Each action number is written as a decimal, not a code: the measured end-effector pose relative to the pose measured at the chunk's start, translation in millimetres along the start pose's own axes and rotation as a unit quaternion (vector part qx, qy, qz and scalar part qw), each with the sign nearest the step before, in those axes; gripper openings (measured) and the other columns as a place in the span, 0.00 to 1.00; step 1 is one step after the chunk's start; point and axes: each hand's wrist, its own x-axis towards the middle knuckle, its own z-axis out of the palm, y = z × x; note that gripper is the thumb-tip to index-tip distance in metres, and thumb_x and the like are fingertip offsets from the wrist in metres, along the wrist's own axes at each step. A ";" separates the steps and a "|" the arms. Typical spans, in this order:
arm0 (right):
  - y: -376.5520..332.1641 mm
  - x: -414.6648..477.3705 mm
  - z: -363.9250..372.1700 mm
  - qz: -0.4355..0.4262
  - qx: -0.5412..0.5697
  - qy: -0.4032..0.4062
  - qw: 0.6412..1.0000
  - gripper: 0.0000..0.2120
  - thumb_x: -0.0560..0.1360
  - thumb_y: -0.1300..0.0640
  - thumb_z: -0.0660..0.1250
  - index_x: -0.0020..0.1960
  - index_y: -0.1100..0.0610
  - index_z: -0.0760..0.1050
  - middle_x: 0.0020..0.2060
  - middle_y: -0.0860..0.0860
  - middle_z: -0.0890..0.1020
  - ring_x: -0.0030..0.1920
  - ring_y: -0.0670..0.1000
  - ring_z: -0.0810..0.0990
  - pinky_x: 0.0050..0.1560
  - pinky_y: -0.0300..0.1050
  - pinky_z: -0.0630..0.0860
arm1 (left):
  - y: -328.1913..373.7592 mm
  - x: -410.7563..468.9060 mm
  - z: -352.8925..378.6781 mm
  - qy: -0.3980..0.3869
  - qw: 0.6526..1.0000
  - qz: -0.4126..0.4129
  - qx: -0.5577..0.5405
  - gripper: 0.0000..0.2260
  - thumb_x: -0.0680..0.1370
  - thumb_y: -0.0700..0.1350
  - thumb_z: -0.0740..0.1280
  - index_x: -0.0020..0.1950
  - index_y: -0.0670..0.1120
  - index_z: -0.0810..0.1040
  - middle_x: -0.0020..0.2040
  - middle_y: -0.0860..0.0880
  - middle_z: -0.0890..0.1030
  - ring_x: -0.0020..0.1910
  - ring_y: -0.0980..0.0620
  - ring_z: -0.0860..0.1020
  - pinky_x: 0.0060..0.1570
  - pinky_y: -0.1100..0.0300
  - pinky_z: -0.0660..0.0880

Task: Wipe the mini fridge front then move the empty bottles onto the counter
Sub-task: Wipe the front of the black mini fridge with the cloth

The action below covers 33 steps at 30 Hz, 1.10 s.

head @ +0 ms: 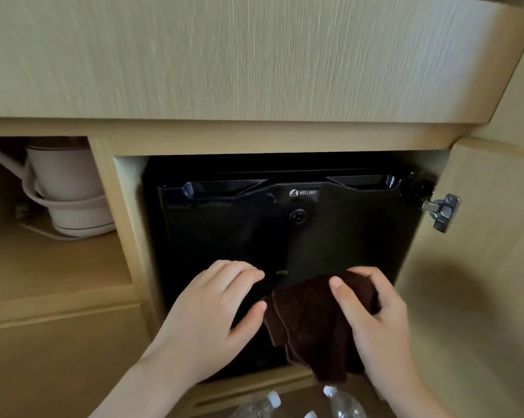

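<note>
A black mini fridge (330, 236) with a Wellway logo and a round lock sits inside a wooden cabinet niche. My right hand (375, 321) grips a dark brown cloth (312, 321) that lies against the lower part of the fridge door and hangs down. My left hand (212, 315) rests flat with spread fingers on the lower left of the door, its thumb touching the cloth's edge. Clear plastic bottles with white caps, one on the left (263, 405) and one on the right (342, 402), show at the bottom edge, below the fridge.
The wooden counter top (224, 55) overhangs above. The cabinet door (481, 267) stands open at the right on a metal hinge (442, 211). In the left shelf compartment sits a white kettle (70, 188) on its base.
</note>
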 end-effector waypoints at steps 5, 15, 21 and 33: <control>5.3 8.2 -7.9 -0.006 0.000 0.079 0.997 0.16 0.68 0.43 0.78 0.53 0.46 0.80 0.37 0.43 0.82 0.39 0.40 0.81 0.32 0.27 0.75 | -10.7 0.7 -7.5 0.010 0.999 0.010 0.037 0.18 0.80 0.55 0.61 0.66 0.50 0.77 0.60 0.58 0.78 0.62 0.60 0.74 0.60 0.61 0.75; -28.9 64.3 -43.0 -0.064 0.018 0.211 0.975 0.31 0.68 0.28 0.71 0.62 0.46 0.77 0.50 0.48 0.85 0.50 0.55 0.85 0.51 0.64 0.82 | -43.6 49.3 -46.5 0.129 0.966 0.029 0.222 0.28 0.79 0.54 0.62 0.77 0.44 0.66 0.75 0.47 0.70 0.76 0.46 0.66 0.75 0.46 0.63; -49.3 92.5 -2.9 -0.153 0.005 0.238 0.959 0.09 0.76 0.44 0.71 0.49 0.47 0.74 0.43 0.37 0.80 0.46 0.36 0.80 0.49 0.31 0.77 | -58.7 61.4 -47.9 0.084 0.956 -0.046 0.276 0.28 0.78 0.56 0.63 0.75 0.42 0.69 0.71 0.44 0.75 0.71 0.43 0.72 0.72 0.43 0.67; -16.9 97.9 62.8 -0.224 -0.027 0.228 0.947 0.12 0.76 0.50 0.69 0.55 0.54 0.72 0.44 0.38 0.74 0.47 0.36 0.77 0.47 0.23 0.71 | -84.6 58.0 -29.7 0.152 0.960 0.022 0.232 0.22 0.78 0.54 0.58 0.69 0.47 0.74 0.70 0.47 0.73 0.70 0.44 0.68 0.71 0.48 0.60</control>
